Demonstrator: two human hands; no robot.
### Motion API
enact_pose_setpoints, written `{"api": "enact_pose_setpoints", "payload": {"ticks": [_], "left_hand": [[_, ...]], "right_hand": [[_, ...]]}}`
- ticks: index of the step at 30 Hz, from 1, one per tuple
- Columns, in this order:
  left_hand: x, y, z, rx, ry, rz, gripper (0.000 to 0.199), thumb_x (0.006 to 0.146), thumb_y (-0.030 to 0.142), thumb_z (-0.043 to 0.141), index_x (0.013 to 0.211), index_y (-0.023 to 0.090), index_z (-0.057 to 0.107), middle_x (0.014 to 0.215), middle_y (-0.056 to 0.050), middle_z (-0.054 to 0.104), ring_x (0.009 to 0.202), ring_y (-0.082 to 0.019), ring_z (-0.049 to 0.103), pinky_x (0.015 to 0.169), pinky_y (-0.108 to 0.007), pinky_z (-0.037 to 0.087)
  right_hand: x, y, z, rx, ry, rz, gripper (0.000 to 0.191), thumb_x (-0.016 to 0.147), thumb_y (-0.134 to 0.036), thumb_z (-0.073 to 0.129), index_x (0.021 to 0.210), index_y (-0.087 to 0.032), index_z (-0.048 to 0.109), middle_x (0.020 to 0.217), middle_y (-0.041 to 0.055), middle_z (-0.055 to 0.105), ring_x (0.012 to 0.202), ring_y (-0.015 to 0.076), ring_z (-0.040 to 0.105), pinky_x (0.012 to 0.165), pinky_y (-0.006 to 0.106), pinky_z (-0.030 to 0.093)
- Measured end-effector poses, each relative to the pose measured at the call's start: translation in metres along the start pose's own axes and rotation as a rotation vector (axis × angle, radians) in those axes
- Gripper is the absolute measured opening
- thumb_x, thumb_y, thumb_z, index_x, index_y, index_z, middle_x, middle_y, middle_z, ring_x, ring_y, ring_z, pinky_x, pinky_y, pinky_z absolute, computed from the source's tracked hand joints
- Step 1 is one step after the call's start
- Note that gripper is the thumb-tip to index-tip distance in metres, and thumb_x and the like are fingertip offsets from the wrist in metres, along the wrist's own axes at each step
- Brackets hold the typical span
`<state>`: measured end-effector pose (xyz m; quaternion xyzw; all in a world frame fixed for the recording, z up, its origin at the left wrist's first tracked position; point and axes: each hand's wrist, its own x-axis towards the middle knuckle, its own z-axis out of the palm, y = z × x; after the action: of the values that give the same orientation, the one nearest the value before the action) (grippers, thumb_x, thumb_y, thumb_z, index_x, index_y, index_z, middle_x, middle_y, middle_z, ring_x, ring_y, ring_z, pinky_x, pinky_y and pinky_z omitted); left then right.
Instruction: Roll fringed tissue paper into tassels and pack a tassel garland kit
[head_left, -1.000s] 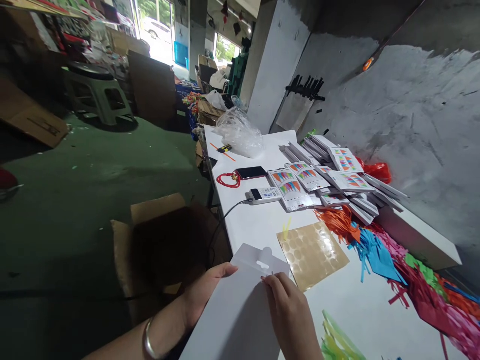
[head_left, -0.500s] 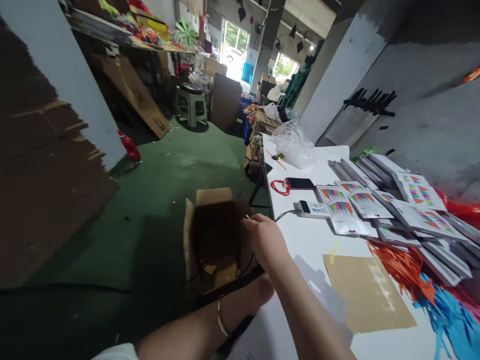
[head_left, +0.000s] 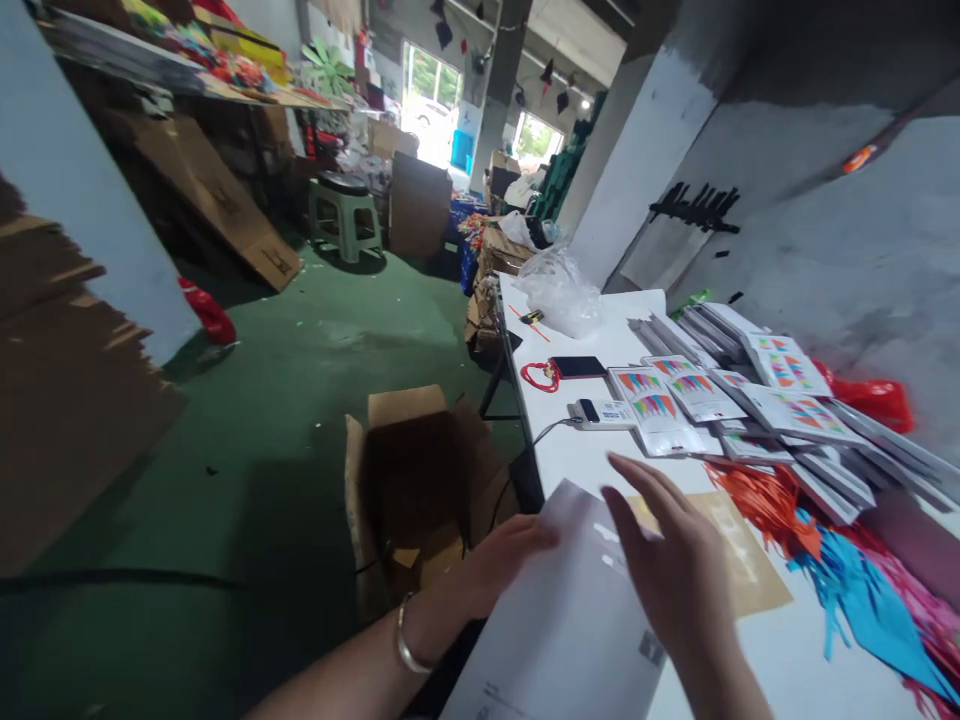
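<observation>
My left hand (head_left: 506, 555), with a bracelet at the wrist, grips the left edge of a white packaging bag (head_left: 570, 610) near its top. A hang hole and small print show on the bag, which is tilted over the table's front edge. My right hand (head_left: 679, 565) hovers at the bag's right side, thumb and fingers apart, holding nothing; it is slightly blurred. Behind it lies a brown cardboard sheet (head_left: 750, 570), partly hidden. Orange streamers (head_left: 772, 505) and blue streamers (head_left: 870, 590) lie to the right of the sheet.
An open cardboard box (head_left: 405, 405) stands at the left of the white table (head_left: 555, 460). Printed packs (head_left: 664, 425) are stacked toward the wall. A phone (head_left: 577, 367), a white corded device (head_left: 604, 413), a cutter (head_left: 532, 317) and clear plastic (head_left: 566, 290) lie on the table.
My right hand has moved from above the box to the right, over the table, and its fingers have opened. The white bag has risen into view in my left hand. The view has shifted slightly right.
</observation>
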<state>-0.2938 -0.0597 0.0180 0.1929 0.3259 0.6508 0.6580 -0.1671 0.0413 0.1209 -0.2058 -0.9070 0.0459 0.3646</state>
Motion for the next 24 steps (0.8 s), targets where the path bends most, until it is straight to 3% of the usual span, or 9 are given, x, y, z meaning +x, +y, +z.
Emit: {"api": "enact_pose_setpoints", "payload": {"ticks": [3, 6, 8, 10, 15, 18, 20, 22, 24], "left_hand": [[-0.014, 0.005, 0.017, 0.153, -0.123, 0.015, 0.038, 0.081, 0.049, 0.076, 0.087, 0.011, 0.073, 0.071, -0.002, 0.065, 0.058, -0.012, 0.05, 0.054, -0.024, 0.034], [-0.027, 0.002, 0.046, 0.386, -0.302, 0.09, 0.045, 0.087, 0.057, 0.066, 0.089, 0.012, 0.071, 0.071, -0.001, 0.059, 0.06, -0.012, 0.047, 0.056, -0.024, 0.033], [-0.033, -0.005, 0.068, 0.516, -0.357, 0.144, 0.047, 0.09, 0.059, 0.06, 0.085, 0.013, 0.069, 0.069, 0.0, 0.054, 0.062, -0.013, 0.044, 0.056, -0.024, 0.033], [-0.038, -0.015, 0.088, 0.601, -0.404, 0.161, 0.048, 0.09, 0.06, 0.058, 0.082, 0.014, 0.066, 0.069, 0.0, 0.05, 0.063, -0.013, 0.041, 0.056, -0.024, 0.034], [-0.044, -0.048, 0.126, 0.695, -0.533, 0.17, 0.049, 0.094, 0.061, 0.051, 0.078, 0.015, 0.062, 0.068, 0.0, 0.046, 0.064, -0.014, 0.036, 0.057, -0.025, 0.033], [-0.045, -0.064, 0.141, 0.745, -0.637, 0.171, 0.052, 0.095, 0.061, 0.05, 0.074, 0.015, 0.062, 0.065, 0.001, 0.044, 0.061, -0.013, 0.03, 0.054, -0.025, 0.031], [-0.046, -0.072, 0.149, 0.801, -0.72, 0.164, 0.051, 0.097, 0.059, 0.047, 0.08, 0.014, 0.066, 0.069, 0.0, 0.05, 0.063, -0.014, 0.036, 0.057, -0.024, 0.034], [-0.046, -0.077, 0.156, 0.866, -0.785, 0.175, 0.05, 0.099, 0.054, 0.045, 0.087, 0.013, 0.071, 0.073, -0.003, 0.058, 0.066, -0.015, 0.043, 0.061, -0.024, 0.038], [-0.048, -0.083, 0.162, 0.929, -0.834, 0.199, 0.047, 0.101, 0.049, 0.044, 0.092, 0.014, 0.074, 0.075, -0.004, 0.063, 0.067, -0.017, 0.05, 0.063, -0.024, 0.041]], "right_hand": [[-0.061, 0.013, -0.056, -0.111, -0.02, -0.062, 0.033, 0.099, -0.028, 0.055, 0.131, -0.028, 0.06, 0.126, 0.0053, 0.068, 0.112, 0.0207, 0.068, 0.092, 0.033, 0.058], [-0.117, 0.004, -0.086, -0.36, 0.014, -0.081, 0.052, 0.096, -0.021, 0.057, 0.146, -0.03, 0.046, 0.148, 0.0103, 0.051, 0.137, 0.0338, 0.048, 0.107, 0.056, 0.046], [-0.145, -0.007, -0.099, -0.524, 0.077, -0.048, 0.063, 0.093, -0.017, 0.06, 0.151, -0.03, 0.04, 0.155, 0.0132, 0.04, 0.14, 0.0392, 0.041, 0.106, 0.063, 0.042], [-0.166, -0.018, -0.112, -0.605, 0.115, -0.011, 0.064, 0.091, -0.014, 0.063, 0.149, -0.027, 0.042, 0.151, 0.0156, 0.045, 0.135, 0.0385, 0.048, 0.103, 0.058, 0.046], [-0.21, -0.037, -0.14, -0.756, 0.265, 0.089, 0.042, 0.086, -0.014, 0.07, 0.126, -0.023, 0.062, 0.126, 0.0154, 0.063, 0.116, 0.0372, 0.063, 0.094, 0.053, 0.05], [-0.234, -0.044, -0.153, -0.635, 0.258, 0.194, 0.025, 0.089, -0.019, 0.066, 0.114, -0.021, 0.062, 0.107, 0.0119, 0.07, 0.1, 0.0293, 0.068, 0.088, 0.045, 0.052], [-0.247, -0.048, -0.163, -0.506, 0.257, 0.261, 0.014, 0.09, -0.022, 0.064, 0.103, -0.022, 0.059, 0.099, 0.009, 0.07, 0.095, 0.0256, 0.068, 0.084, 0.039, 0.053], [-0.257, -0.051, -0.175, -0.359, 0.202, 0.347, 0.007, 0.089, -0.021, 0.061, 0.094, -0.024, 0.056, 0.087, 0.0037, 0.068, 0.082, 0.0194, 0.068, 0.075, 0.03, 0.054], [-0.264, -0.053, -0.186, -0.168, 0.019, 0.449, 0.01, 0.085, -0.019, 0.061, 0.092, -0.024, 0.057, 0.075, -0.0021, 0.066, 0.065, 0.0136, 0.065, 0.06, 0.021, 0.051]]}}
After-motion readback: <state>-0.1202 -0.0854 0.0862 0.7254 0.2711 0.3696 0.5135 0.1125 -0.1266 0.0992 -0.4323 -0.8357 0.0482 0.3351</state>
